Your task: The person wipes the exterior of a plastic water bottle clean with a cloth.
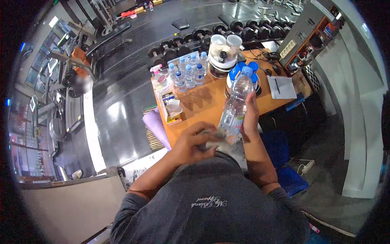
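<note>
A large clear plastic bottle with a blue cap leans up in front of my body. My right hand is closed around its right side, fingers partly hidden behind it. By the bottle's lower end, my left hand is curled around a greyish-white cloth, somewhat blurred. The cloth appears to be against or very near the base of the bottle; exact contact cannot be made out. Behind the bottle's top, a container with blue lids is partly covered.
On the orange-brown desk stand several small water bottles, stacked white tubs, a box of small items and paper with a pen. Dumbbells line a rack behind. A blue chair is at the right.
</note>
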Motion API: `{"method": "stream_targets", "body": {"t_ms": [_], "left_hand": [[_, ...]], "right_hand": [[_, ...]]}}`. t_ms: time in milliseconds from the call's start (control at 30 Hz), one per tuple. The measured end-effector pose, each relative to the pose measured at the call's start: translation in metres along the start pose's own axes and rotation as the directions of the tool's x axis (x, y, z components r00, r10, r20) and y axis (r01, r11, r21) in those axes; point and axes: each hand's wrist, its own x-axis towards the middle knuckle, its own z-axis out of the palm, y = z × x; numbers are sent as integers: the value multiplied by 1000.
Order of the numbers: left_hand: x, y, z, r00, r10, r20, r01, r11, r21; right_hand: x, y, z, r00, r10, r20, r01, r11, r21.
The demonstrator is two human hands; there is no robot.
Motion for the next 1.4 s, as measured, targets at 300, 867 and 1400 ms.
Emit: {"method": "stream_targets", "body": {"t_ms": [300,867,1400], "left_hand": [[14,0,15,997,-35,-75,34,999,-15],[-29,-23,-3,893,-404,-198,294,857,-423],[105,-22,-23,956,-38,-291,88,983,160]], "right_hand": [[4,17,-6,1000,9,12,-8,996,-92],[-7,8,-6,946,319,54,-320,901,291],[-41,26,-1,954,280,111,-273,959,-76]]}}
